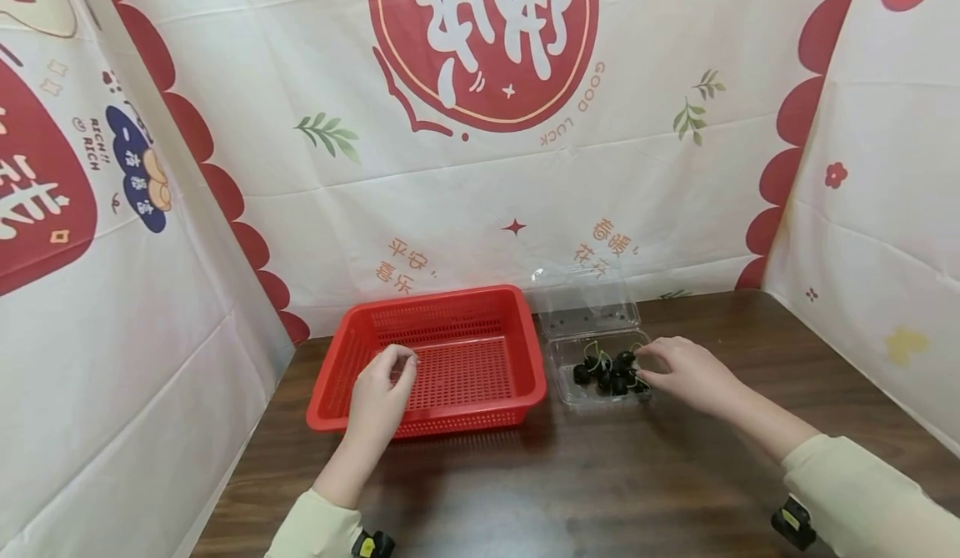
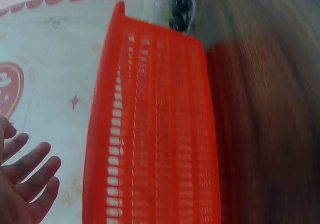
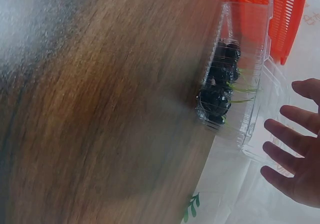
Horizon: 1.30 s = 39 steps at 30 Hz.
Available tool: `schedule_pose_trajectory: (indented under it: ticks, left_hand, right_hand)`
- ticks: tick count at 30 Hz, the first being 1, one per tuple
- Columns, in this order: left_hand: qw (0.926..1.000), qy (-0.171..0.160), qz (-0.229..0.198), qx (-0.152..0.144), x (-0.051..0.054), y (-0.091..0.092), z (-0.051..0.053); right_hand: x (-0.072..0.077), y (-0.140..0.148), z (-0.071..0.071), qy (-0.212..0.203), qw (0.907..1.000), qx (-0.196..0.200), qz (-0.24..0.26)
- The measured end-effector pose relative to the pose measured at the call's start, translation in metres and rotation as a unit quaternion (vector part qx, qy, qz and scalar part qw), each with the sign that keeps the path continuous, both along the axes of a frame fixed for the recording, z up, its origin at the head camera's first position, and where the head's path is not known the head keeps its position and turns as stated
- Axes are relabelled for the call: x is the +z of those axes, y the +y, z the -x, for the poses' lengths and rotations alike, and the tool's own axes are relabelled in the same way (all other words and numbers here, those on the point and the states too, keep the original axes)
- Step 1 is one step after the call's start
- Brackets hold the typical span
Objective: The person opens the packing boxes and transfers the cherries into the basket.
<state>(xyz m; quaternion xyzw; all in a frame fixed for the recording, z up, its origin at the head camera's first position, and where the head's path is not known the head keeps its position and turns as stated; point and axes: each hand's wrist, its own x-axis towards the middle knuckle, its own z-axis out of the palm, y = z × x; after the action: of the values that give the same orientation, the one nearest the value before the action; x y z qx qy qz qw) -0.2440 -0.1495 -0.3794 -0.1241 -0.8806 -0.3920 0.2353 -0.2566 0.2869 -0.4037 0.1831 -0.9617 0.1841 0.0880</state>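
Note:
Over the front left of a red plastic basket [image 1: 468, 366] hovers my left hand [image 1: 378, 395], its fingers loosely bent and holding nothing. In the left wrist view its fingers [image 2: 37, 176] are spread apart beside the basket. My right hand [image 1: 686, 374] is at the right edge of a clear plastic clamshell box [image 1: 570, 395], fingers spread in the right wrist view and nothing between them. Inside the box lie several dark cherries [image 1: 618, 379] with green stems [image 3: 242, 89]. The box's lid [image 1: 588, 304] stands raised at the back. Whether my right fingertips touch a stem I cannot tell.
Basket and box stand side by side on a dark wooden table [image 1: 585, 475], near its back edge. A white printed cloth [image 1: 465, 199] hangs behind and on both sides. The basket's raised rim [image 1: 530, 333] lies just left of the box.

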Motion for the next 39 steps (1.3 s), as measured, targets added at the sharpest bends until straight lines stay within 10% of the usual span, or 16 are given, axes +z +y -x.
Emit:
schedule_pose_trajectory:
  ticks: [12, 18, 28, 39]
  left_hand:
    - [0.994, 0.044, 0.077, 0.064, -0.009, -0.038, 0.02]
    - [0.9934, 0.013, 0.064, 0.094, -0.014, -0.059, 0.032]
    - [0.9791, 0.042, 0.139, 0.143, -0.025, -0.084, 0.051]
    - [0.9569, -0.093, 0.182, 0.206, -0.025, -0.098, 0.057]
  right_hand:
    - [-0.002, 0.003, 0.001, -0.038, 0.9985, 0.009, -0.038]
    - [-0.006, 0.002, 0.002, -0.046, 0.998, 0.012, -0.042]
    - [-0.01, 0.001, 0.003, -0.003, 0.998, 0.018, -0.061]
    - [-0.016, 0.003, 0.011, 0.042, 0.9946, 0.032, -0.089]
